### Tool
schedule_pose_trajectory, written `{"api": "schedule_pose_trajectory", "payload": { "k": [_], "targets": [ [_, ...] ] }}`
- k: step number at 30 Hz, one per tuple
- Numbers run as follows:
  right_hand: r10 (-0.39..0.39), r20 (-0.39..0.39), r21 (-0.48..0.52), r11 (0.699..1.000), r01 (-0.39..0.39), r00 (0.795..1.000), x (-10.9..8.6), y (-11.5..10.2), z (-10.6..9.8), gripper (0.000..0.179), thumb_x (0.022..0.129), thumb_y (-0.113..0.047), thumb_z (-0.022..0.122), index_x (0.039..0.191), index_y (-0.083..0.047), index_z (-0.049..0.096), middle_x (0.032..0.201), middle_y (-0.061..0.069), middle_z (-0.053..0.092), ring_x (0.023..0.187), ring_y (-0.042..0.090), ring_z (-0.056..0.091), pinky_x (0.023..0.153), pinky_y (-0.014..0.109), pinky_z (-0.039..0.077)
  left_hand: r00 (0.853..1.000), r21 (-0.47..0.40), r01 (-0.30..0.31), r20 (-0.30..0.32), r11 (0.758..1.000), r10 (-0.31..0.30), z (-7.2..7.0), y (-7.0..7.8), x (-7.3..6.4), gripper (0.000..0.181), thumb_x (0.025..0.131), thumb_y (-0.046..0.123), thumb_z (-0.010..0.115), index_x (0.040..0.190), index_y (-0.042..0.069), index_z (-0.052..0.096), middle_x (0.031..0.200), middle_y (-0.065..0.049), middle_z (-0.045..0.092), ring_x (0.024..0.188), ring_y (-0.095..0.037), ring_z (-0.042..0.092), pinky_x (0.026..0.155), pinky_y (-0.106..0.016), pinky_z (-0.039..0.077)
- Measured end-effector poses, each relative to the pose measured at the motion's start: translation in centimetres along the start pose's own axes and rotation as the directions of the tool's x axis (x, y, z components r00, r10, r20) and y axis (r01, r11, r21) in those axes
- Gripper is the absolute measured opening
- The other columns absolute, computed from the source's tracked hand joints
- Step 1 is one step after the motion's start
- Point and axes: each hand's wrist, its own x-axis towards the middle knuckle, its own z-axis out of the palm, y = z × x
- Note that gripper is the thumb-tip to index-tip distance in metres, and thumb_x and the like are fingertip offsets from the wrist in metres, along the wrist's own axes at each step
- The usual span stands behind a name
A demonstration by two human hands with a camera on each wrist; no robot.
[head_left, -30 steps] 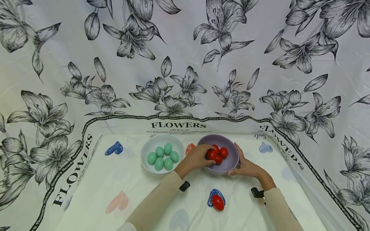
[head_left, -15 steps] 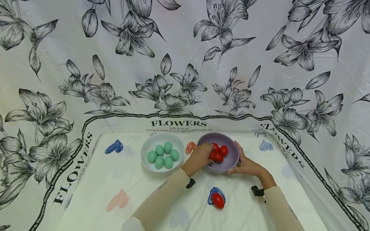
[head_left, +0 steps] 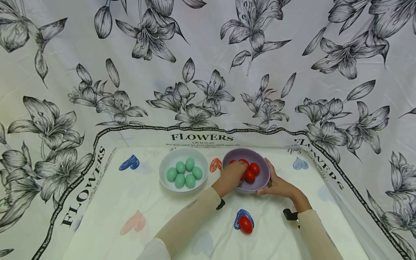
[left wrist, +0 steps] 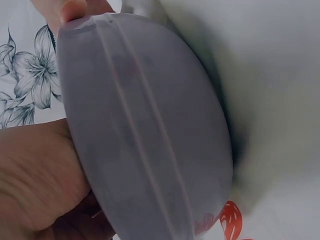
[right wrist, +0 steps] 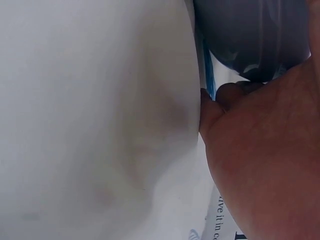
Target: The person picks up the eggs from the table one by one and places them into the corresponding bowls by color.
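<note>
In the head view, a purple bowl point(head_left: 260, 186) holds several red eggs point(head_left: 254, 169). My left hand point(head_left: 232, 176) reaches over its near left rim, fingers down among the eggs; its fingertips are hidden, so whether they pinch an egg cannot be seen. With thumb at the near side and fingers along the far right side, my right hand point(head_left: 278, 186) grips the bowl. The left wrist view shows the bowl's outer wall point(left wrist: 145, 125) close up, with my left hand point(left wrist: 40, 175) bent over the rim. In the right wrist view my right hand point(right wrist: 265, 155) lies against the bowl point(right wrist: 255, 35).
A white bowl point(head_left: 165, 183) with several mint-green eggs point(head_left: 180, 181) stands left of the purple bowl. One loose red egg point(head_left: 245, 225) lies on the white heart-print tablecloth point(head_left: 169, 224) in front. A floral curtain point(head_left: 208, 47) rises behind.
My left hand has moved from the purple bowl's left side rightward and deeper over the red eggs. A red egg now shows behind it at the left. My right hand keeps its grip on the bowl.
</note>
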Motion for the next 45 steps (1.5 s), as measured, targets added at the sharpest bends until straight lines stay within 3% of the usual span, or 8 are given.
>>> {"api": "schedule_pose_trajectory", "payload": {
  "k": [3,13,25,31,36,41,45],
  "targets": [
    [-0.003,0.002,-0.004,1.0,0.003,1.0,0.0,0.0,0.0,0.145,0.079,-0.029,0.095,0.166,-0.032,-0.021,0.176,0.018,-0.003,0.159,0.052,0.007,0.12,0.076,0.019,1.0,0.014,-0.005,0.02,1.0,0.004,-0.1,0.2,0.1,0.042,0.082,0.013,0.092,0.118,0.017,0.071,0.115,0.001,0.073,0.109,-0.018,0.067,0.096,-0.032,0.058],
    [0.003,0.0,0.012,1.0,-0.003,1.0,0.0,0.2,-0.2,0.146,0.078,-0.028,0.095,0.167,-0.024,-0.02,0.176,0.017,-0.002,0.159,0.051,0.006,0.12,0.076,0.017,0.998,0.016,0.024,0.053,1.0,-0.025,0.8,0.1,1.1,0.028,0.084,0.011,0.089,0.098,0.018,0.066,0.098,0.003,0.071,0.092,-0.016,0.067,0.081,-0.028,0.059],
    [-0.005,-0.009,0.0,1.0,0.005,1.0,-0.1,-0.1,0.1,0.147,0.078,-0.027,0.096,0.167,-0.03,-0.021,0.176,0.02,-0.001,0.159,0.051,0.006,0.121,0.075,0.016,0.998,0.073,0.009,0.064,0.997,-0.013,1.2,-0.1,1.1,0.03,0.086,0.015,0.089,0.106,0.015,0.068,0.104,0.001,0.071,0.098,-0.017,0.068,0.089,-0.03,0.061],
    [-0.002,-0.008,0.006,1.0,0.002,1.0,-0.1,-0.2,0.0,0.147,0.078,-0.027,0.096,0.166,-0.033,-0.021,0.176,0.02,-0.002,0.159,0.052,0.006,0.121,0.075,0.015,0.998,0.07,0.004,0.055,0.998,-0.007,0.8,-0.2,0.7,0.04,0.086,0.026,0.091,0.117,0.014,0.07,0.11,0.0,0.072,0.102,-0.017,0.069,0.091,-0.031,0.061],
    [0.005,0.001,0.015,1.0,-0.005,1.0,-0.1,0.0,0.2,0.147,0.078,-0.026,0.096,0.166,-0.03,-0.022,0.176,0.02,-0.003,0.159,0.052,0.005,0.121,0.076,0.015,1.0,0.019,0.021,0.002,1.0,-0.021,0.8,-0.9,-0.2,0.045,0.092,0.043,0.084,0.123,0.013,0.068,0.113,0.0,0.071,0.103,-0.016,0.069,0.09,-0.031,0.061],
    [0.002,-0.001,0.009,1.0,-0.002,1.0,0.0,0.0,0.2,0.147,0.078,-0.026,0.095,0.167,-0.023,-0.021,0.176,0.019,-0.002,0.159,0.052,0.007,0.12,0.077,0.015,0.996,-0.038,0.01,-0.093,0.999,-0.014,0.1,-1.5,-1.3,0.047,0.097,0.048,0.076,0.125,0.012,0.068,0.109,0.0,0.07,0.095,-0.015,0.068,0.083,-0.029,0.061],
    [0.009,-0.001,0.016,1.0,-0.009,1.0,-0.1,0.0,0.1,0.146,0.079,-0.026,0.095,0.167,-0.022,-0.021,0.176,0.018,-0.001,0.158,0.053,0.008,0.12,0.077,0.016,0.986,-0.152,-0.02,-0.169,0.988,-0.006,-0.8,-2.0,-2.5,0.056,0.101,0.056,0.067,0.135,0.012,0.066,0.116,0.0,0.071,0.099,-0.015,0.069,0.087,-0.03,0.061]
  ]
}}
